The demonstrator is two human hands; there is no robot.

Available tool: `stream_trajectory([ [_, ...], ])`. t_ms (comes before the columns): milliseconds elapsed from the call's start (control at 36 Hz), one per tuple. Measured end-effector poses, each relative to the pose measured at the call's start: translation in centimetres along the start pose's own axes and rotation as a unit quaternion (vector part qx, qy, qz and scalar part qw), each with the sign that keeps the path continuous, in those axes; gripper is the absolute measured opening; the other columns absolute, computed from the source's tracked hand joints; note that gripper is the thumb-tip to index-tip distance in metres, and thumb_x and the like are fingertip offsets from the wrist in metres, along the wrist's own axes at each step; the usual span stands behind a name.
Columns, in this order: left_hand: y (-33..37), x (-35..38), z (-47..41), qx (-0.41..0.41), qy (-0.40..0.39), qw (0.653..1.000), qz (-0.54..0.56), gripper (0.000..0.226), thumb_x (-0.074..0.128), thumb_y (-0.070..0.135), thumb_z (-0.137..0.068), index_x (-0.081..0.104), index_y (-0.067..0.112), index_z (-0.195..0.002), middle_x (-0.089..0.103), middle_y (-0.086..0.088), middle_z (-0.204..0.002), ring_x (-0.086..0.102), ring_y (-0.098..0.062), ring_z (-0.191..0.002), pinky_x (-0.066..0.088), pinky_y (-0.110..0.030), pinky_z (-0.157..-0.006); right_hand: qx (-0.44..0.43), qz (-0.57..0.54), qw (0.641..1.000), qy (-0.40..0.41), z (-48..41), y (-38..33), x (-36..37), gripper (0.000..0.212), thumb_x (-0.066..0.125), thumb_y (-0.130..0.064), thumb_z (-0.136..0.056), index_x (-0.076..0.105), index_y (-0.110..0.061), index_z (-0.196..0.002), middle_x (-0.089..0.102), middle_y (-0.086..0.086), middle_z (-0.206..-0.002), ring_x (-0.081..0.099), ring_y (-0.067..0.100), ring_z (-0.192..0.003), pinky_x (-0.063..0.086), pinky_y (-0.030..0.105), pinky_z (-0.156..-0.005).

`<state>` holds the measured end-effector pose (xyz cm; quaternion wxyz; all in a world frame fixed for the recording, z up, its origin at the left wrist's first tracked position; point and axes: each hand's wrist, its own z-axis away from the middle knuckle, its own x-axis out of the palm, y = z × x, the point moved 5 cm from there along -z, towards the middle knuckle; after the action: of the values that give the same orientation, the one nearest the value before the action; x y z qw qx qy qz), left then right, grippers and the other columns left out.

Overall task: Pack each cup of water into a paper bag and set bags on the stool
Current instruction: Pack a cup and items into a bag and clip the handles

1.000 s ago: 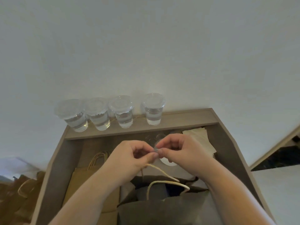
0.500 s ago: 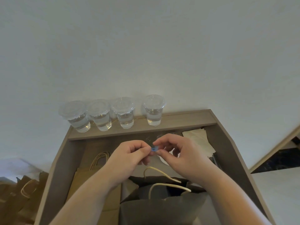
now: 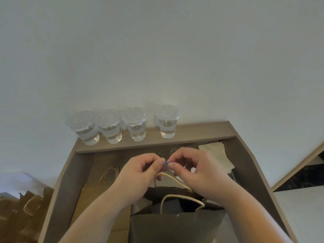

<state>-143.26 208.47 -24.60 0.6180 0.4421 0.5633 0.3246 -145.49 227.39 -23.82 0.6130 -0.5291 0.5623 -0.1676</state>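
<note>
Above an open dark bag (image 3: 175,225) at the near edge, the left hand (image 3: 140,174) and right hand (image 3: 194,171) meet, thumb and forefinger of each pinching one small blue piece (image 3: 167,163). Four lidded cups (image 3: 134,127) of water stand in a row on the far ledge (image 3: 201,132). Flat brown bags (image 3: 91,199) lie left, napkins (image 3: 215,155) right.

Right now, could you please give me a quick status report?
Left hand and right hand pinch a small blue piece above the open bag. Four cups on the ledge, unpacked. Handles just below hands.
</note>
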Motion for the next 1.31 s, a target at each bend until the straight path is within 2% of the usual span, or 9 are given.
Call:
stream_trajectory([
  [222,-0.4,0.3,-0.4,0.019,-0.007,1.0,-0.022,0.028,0.056,0.058,-0.097,0.077,0.039,-0.1,0.073,0.011,-0.084,0.069,-0.005,-0.082,0.05,-0.022,-0.077,0.049,-0.057,0.997,0.01,0.0,0.6,-0.6,0.011,0.074,-0.035,-0.098,0.076,-0.044,-0.104,0.078,-0.01,-0.095,0.075,0.012,-0.088,0.065,0.041,-0.083],
  [472,0.7,0.7,-0.2,0.003,-0.055,0.998,-0.043,0.019,0.061,0.045,-0.101,0.076,0.036,-0.095,0.07,-0.006,-0.083,0.065,-0.025,-0.078,0.057,-0.051,-0.082,0.018,0.077,0.997,-0.001,0.8,-1.0,-0.8,0.011,0.077,-0.037,-0.094,0.075,-0.047,-0.097,0.071,-0.025,-0.09,0.065,-0.003,-0.084,0.046,0.006,-0.072],
  [639,0.9,1.1,0.0,0.007,-0.064,0.997,-0.053,0.019,0.062,0.04,-0.102,0.076,0.04,-0.089,0.071,-0.001,-0.08,0.062,-0.023,-0.074,0.054,-0.048,-0.077,0.051,0.09,0.994,-0.02,0.7,-1.2,-1.4,0.003,0.079,-0.041,-0.091,0.078,-0.043,-0.088,0.073,-0.017,-0.082,0.063,0.004,-0.076,0.049,0.015,-0.068],
  [750,0.7,1.4,0.2,0.004,-0.063,0.995,-0.077,0.016,0.065,0.044,-0.101,0.076,0.039,-0.09,0.073,0.012,-0.078,0.06,0.0,-0.067,0.046,-0.025,-0.07,0.078,0.108,0.991,-0.014,0.7,-1.1,-1.2,0.007,0.08,-0.037,-0.09,0.075,-0.042,-0.089,0.073,-0.02,-0.081,0.067,0.003,-0.077,0.054,0.02,-0.066],
  [972,1.1,1.0,0.2,-0.017,-0.043,0.988,-0.145,0.027,0.062,0.047,-0.101,0.076,0.037,-0.08,0.067,0.011,-0.067,0.053,-0.001,-0.06,0.046,-0.028,-0.064,0.094,0.22,0.971,-0.025,0.7,-1.4,-0.2,0.014,0.068,-0.042,-0.095,0.076,-0.05,-0.103,0.072,-0.025,-0.08,0.066,-0.005,-0.08,0.049,0.014,-0.064],
  [1056,1.2,0.0,1.4,-0.044,-0.031,0.996,-0.073,0.036,0.044,0.023,-0.111,0.075,0.04,-0.107,0.078,0.012,-0.091,0.07,-0.005,-0.085,0.052,-0.022,-0.08,0.131,0.195,0.972,-0.013,0.7,-0.7,-1.1,0.007,0.073,-0.039,-0.092,0.076,-0.045,-0.09,0.072,-0.029,-0.08,0.067,-0.007,-0.079,0.056,0.019,-0.071],
  [1139,0.7,-1.5,2.7,-0.094,-0.057,0.994,0.001,0.051,0.04,0.009,-0.098,0.072,0.038,-0.125,0.076,0.006,-0.114,0.068,-0.012,-0.113,0.051,-0.031,-0.101,0.165,0.165,0.972,-0.017,1.2,0.3,-1.9,0.004,0.075,-0.039,-0.09,0.073,-0.043,-0.088,0.074,-0.03,-0.081,0.069,-0.006,-0.077,0.059,0.022,-0.072],
  [1222,0.0,-2.3,4.6,-0.108,-0.151,0.981,-0.054,0.058,0.057,0.023,-0.088,0.059,0.054,-0.137,0.066,0.026,-0.132,0.053,0.005,-0.133,0.043,-0.029,-0.11,0.188,0.147,0.97,-0.04,1.7,0.8,-2.0,0.007,0.073,-0.037,-0.093,0.068,-0.039,-0.089,0.076,-0.027,-0.08,0.071,-0.007,-0.076,0.058,0.024,-0.073],
  [1306,0.2,-2.2,6.0,-0.065,-0.217,0.948,-0.226,0.096,0.075,0.083,-0.069,0.017,0.077,-0.146,0.031,0.055,-0.143,0.03,0.029,-0.132,0.03,-0.02,-0.11,0.192,0.149,0.969,-0.053,1.7,0.7,-1.7,0.009,0.075,-0.036,-0.094,0.067,-0.038,-0.089,0.076,-0.029,-0.079,0.069,-0.011,-0.078,0.056,0.022,-0.074],
])
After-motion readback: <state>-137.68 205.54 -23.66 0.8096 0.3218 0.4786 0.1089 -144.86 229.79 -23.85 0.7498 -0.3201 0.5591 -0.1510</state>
